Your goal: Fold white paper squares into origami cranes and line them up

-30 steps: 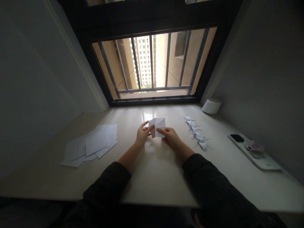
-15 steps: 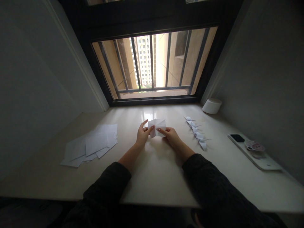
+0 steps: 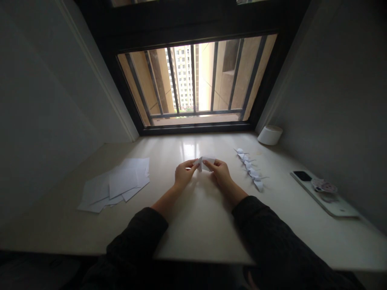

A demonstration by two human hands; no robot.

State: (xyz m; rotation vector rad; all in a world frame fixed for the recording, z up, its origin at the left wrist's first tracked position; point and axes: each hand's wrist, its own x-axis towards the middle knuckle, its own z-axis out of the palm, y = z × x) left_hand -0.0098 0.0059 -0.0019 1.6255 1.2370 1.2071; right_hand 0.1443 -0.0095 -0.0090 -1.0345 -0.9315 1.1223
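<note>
Your left grip (image 3: 183,175) and right grip (image 3: 223,173) each pinched one side of a small white paper (image 3: 209,158), creased and bent near its middle. It sat between your thumbs, over the bench (image 3: 196,225). Loose sheets (image 3: 123,183) lay well to the left; folded paper pieces (image 3: 248,165) lined up nearer your right grip.

Folded paper (image 3: 209,158) is between loose sheets (image 3: 123,183) and phone (image 3: 338,208).
</note>
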